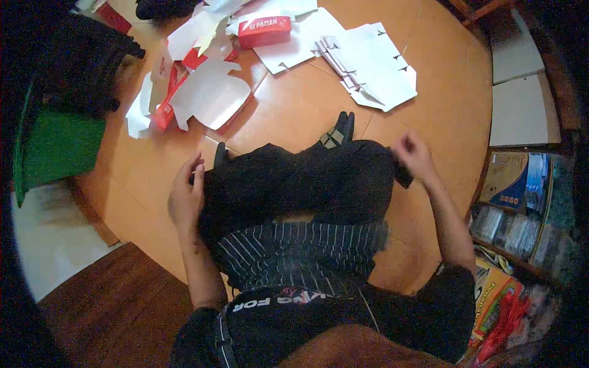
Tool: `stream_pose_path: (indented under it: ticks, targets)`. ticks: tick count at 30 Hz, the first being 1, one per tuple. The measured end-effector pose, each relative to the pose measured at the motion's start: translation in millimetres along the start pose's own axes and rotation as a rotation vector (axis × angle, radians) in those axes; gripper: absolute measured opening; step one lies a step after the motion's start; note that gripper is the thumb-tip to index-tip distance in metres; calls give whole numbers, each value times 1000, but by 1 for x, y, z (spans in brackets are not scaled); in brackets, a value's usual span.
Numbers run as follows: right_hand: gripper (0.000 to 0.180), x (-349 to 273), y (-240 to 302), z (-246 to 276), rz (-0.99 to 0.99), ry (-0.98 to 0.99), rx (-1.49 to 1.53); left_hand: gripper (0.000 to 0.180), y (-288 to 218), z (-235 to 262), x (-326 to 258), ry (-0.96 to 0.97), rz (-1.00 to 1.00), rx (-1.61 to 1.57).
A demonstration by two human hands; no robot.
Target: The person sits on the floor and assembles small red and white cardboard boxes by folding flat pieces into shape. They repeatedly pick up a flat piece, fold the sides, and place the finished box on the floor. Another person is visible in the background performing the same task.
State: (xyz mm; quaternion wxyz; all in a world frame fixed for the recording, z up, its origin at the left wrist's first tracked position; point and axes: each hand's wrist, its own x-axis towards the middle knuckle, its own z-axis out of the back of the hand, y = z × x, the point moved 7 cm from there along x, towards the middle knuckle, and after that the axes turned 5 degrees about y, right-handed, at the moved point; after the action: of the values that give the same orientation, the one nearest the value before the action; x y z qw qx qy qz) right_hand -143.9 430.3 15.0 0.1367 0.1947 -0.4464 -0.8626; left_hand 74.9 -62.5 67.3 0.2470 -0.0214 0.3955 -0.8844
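Observation:
My left hand (pixel 186 195) is beside my left knee, its thumb and fingers apart and nothing seen in them. My right hand (pixel 415 157), slightly blurred, is by my right knee with its fingers curled in; whether anything is inside is hidden. Just below it shows a dark piece (pixel 402 176) I cannot identify. On the floor beyond my knees lie flat white carton blanks (pixel 380 67) in a stack. Left of them is a loose pile of partly folded red-and-white cartons (pixel 211 95). A folded red box (pixel 265 32) rests on white sheets.
Orange floor tiles (pixel 454 80) lie under my black-trousered legs (pixel 300 178). At left are a green container (pixel 61 141) and a brown mat (pixel 116 306). Along the right stand a cardboard box (pixel 506 175), clear-wrapped packs (pixel 503 230) and red plastic bags (pixel 506 319).

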Motion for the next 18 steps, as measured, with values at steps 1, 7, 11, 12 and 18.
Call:
stream_pose_path:
  ticks: [1,7,11,12,18]
  targets:
    - [19,37,9,9,61,-27,-137,33,1,0,2,12,15,66]
    - [49,223,-88,-4,299,85,-565,33,9,-11,12,82,10,170]
    - [52,265,-118,-31,227,307,-605,31,17,-11,13,27,38,53]
    - [52,265,-116,-28,239,325,-582,30,17,-13,15,13,55,63]
    - [47,258,-110,-18,234,320,-603,27,9,-37,31,66,91,180]
